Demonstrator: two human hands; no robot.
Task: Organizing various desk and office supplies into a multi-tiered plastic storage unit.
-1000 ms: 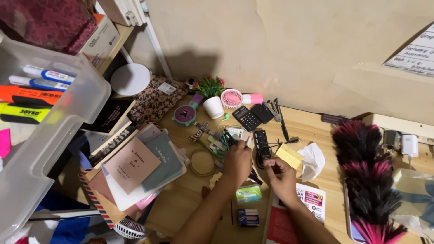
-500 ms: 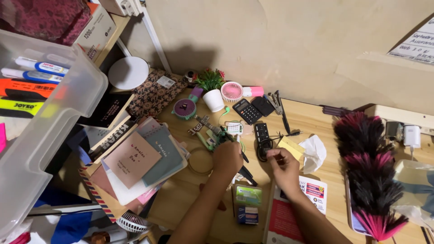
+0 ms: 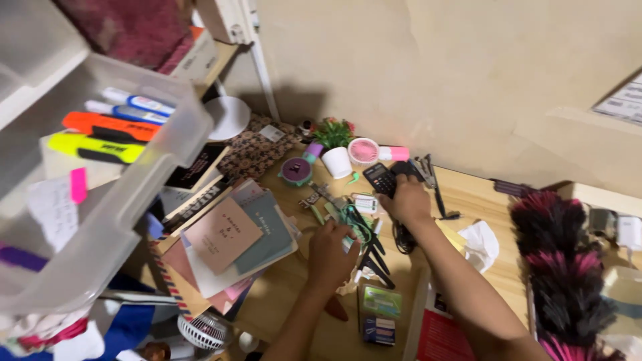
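My left hand rests on the clutter in the middle of the wooden desk. Its fingers curl on a tangled green cord, beside black scissors. My right hand reaches further back, its back toward the camera. Its fingertips lie on a black case next to a black calculator. Whether those fingers grip anything is hidden.
A clear plastic drawer with markers juts in at the left. Stacked notebooks lie below it. A potted plant, pink mini fan, crumpled tissue, pink-and-black feather duster and small boxes crowd the desk.
My right hand has moved from the desk's middle up to the calculator and black case. My left hand stays on the green cord. The camera has shifted right and down.
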